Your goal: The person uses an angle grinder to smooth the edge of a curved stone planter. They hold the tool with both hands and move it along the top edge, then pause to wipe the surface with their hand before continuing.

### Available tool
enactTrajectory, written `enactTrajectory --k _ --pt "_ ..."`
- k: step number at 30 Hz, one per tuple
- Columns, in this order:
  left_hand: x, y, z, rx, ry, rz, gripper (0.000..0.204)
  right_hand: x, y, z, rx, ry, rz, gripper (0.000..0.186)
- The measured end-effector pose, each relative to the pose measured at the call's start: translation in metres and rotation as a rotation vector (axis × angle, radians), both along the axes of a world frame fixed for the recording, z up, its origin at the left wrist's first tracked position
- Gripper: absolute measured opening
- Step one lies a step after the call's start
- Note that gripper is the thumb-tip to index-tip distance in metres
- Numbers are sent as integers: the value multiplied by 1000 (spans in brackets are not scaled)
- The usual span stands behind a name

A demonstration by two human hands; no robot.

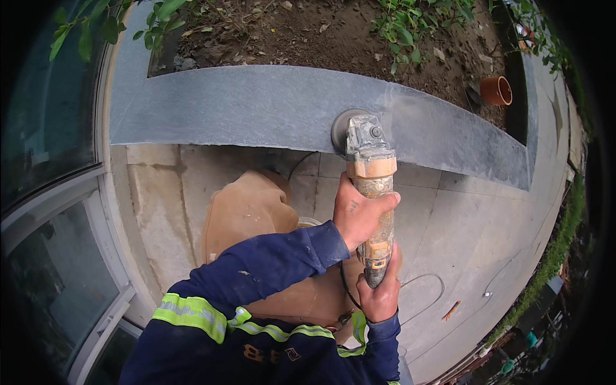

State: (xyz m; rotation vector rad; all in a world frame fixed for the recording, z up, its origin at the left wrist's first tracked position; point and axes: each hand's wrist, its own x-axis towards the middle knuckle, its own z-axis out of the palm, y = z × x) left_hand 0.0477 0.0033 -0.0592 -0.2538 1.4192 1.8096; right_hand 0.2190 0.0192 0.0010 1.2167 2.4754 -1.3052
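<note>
An angle grinder (373, 186), dusty and yellow-grey, points away from me with its head over a grey stone ledge (256, 106). Its round disc (344, 129) lies at the ledge's near edge, partly hidden by the grinder's head; whether it is spinning I cannot tell. My left hand (359, 215) wraps round the middle of the grinder's body, thumb across the top. Behind it, my right hand (380, 292) grips the rear end of the tool. A dark cord (348, 287) runs down from the back.
Beyond the ledge lies a soil bed (308, 38) with leafy plants (404, 32) and a terracotta pot (496, 91). A framed glass window (61, 276) stands at the left. Below the ledge, a thin cable (443, 289) and a small orange-brown piece (452, 310) lie on the tiled floor (468, 237).
</note>
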Motion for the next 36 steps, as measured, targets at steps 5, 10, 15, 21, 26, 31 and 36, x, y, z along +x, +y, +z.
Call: enactTrajectory --k 5,10,15,21,26,31,36 --pt "-5 -2 9 63 -30 -56 49 -1 2 8 -28 1 -1 85" --pt "-4 -3 4 26 -34 36 46 -11 5 10 -55 -29 30 86" --pt "-6 2 12 91 -58 -25 47 0 8 8 -10 -28 25 86" --pt "1 -3 9 23 -76 54 45 0 10 11 1 -37 81 85" --pt "-6 4 8 60 -82 2 48 -5 12 12 -21 -84 28 85" --pt "-1 0 6 36 -71 60 43 -6 14 12 -24 -51 69 85" --pt "-8 3 7 51 -85 38 49 -10 15 11 -14 -32 51 85"
